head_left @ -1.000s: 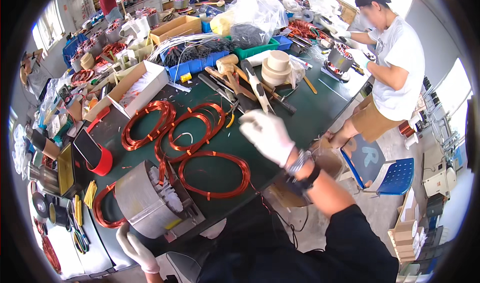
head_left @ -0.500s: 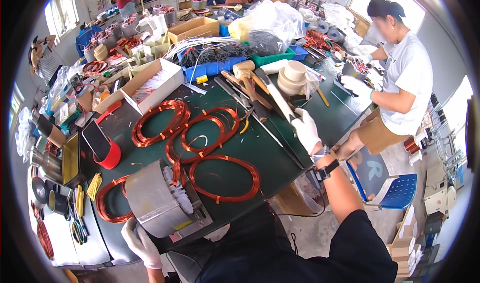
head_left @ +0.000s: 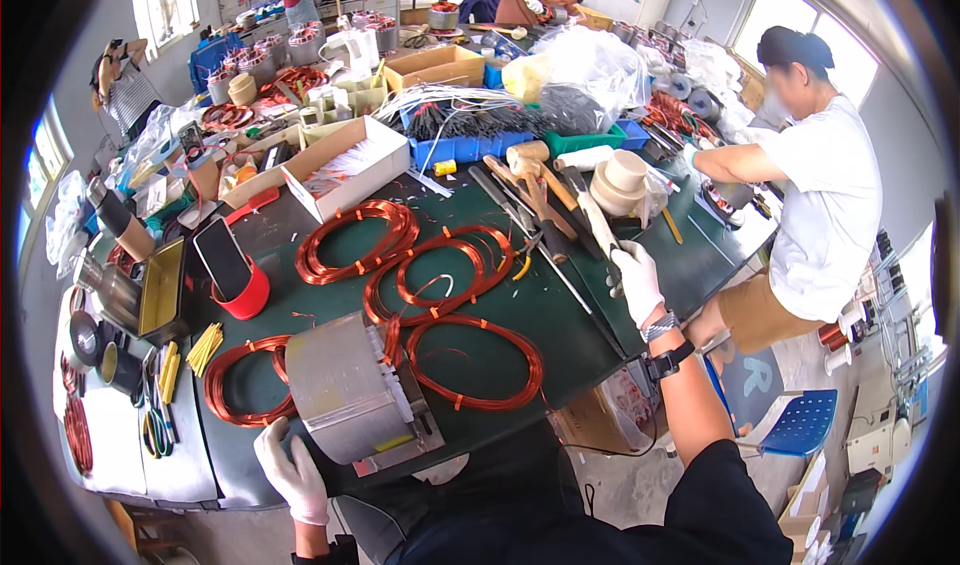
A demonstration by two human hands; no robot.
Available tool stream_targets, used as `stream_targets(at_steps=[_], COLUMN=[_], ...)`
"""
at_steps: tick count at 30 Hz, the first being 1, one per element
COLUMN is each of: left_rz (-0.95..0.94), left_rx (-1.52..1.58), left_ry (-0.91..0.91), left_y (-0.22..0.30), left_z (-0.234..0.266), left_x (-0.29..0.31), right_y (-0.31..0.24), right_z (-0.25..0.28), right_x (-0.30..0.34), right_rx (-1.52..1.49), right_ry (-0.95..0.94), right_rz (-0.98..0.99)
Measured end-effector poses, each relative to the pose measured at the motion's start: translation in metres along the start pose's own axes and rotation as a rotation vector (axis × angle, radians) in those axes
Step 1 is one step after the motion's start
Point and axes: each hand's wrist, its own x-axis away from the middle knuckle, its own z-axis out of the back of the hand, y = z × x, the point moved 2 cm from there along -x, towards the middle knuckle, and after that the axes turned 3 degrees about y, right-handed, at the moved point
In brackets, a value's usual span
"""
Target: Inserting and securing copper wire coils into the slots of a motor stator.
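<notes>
Right hand point(head_left: 637, 283) has moved onto a pale tool point(head_left: 596, 219) — fingers gripping it; left hand point(head_left: 296, 477), fingers parted, beside metal cylinder point(head_left: 335, 390).

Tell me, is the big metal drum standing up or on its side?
On its side: the metal drum has its curved wall facing up and white pieces showing at its right end.

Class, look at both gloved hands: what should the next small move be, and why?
Probably the right hand should lift the white-wrapped tool slightly: it seems closed around the near end, while the tool's other end lies beside a wooden handle. The left hand is at the metal cylinder.
</notes>
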Motion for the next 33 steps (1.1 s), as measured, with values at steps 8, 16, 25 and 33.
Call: stream_targets(at_steps=[8, 16, 25, 33], left_rz=[-0.041, -0.041, -0.039, -0.019], left_rx=[0.002, 0.023, 0.06, 0.117], left_ry=[0.048, 0.044, 0.062, 0.08], left_y=[-0.001, -0.003, -0.001, -0.002], left_z=[0.001, 0.002, 0.006, 0.003], left_x=[0.001, 0.002, 0.002, 0.0], right_y=[-0.047, -0.074, -0.041, -0.024], right_z=[-0.071, -0.126, -0.109, -0.059], right_x=[0.019, 0.013, -0.002, -0.049], right_rx=[0.962, 1.313, 1.185, 0.958], right_ry=[0.041, 0.006, 0.142, 0.068], right_rz=[0.368, 0.451, 0.349, 0.27])
